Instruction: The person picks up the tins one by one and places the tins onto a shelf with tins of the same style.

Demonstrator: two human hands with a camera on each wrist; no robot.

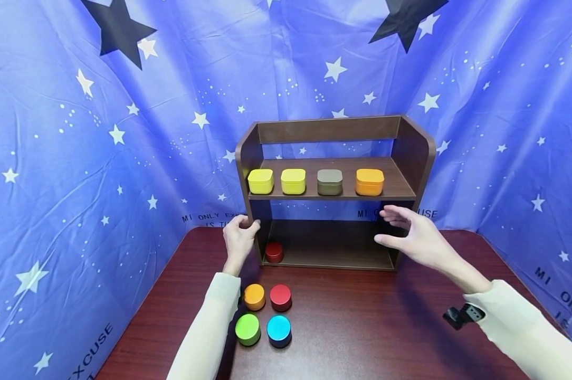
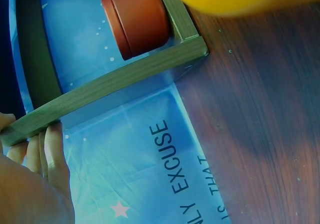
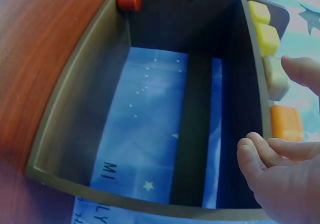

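A dark brown two-tier shelf [image 1: 333, 130] stands on the table. My left hand [image 1: 238, 240] grips the front edge of its left side panel, thumb on the inner side and fingers on the outer, as the left wrist view [image 2: 37, 184] also shows. Close by on the lower board, at the left corner, sits a round red tin [image 1: 274, 252]. My right hand [image 1: 419, 237] hovers before the right side of the shelf, fingers spread from the thumb and holding nothing. Nearest to it, on the upper board, is an orange square tin [image 1: 369, 182].
Along the upper board also stand two yellow tins [image 1: 260, 181] [image 1: 293, 181] and a grey-green tin [image 1: 330, 182]. On the table, beside my left forearm, are round orange [image 1: 255, 296], red [image 1: 280, 297], green [image 1: 248, 329] and blue [image 1: 279, 331] tins. A starry blue curtain [image 1: 286, 68] hangs behind.
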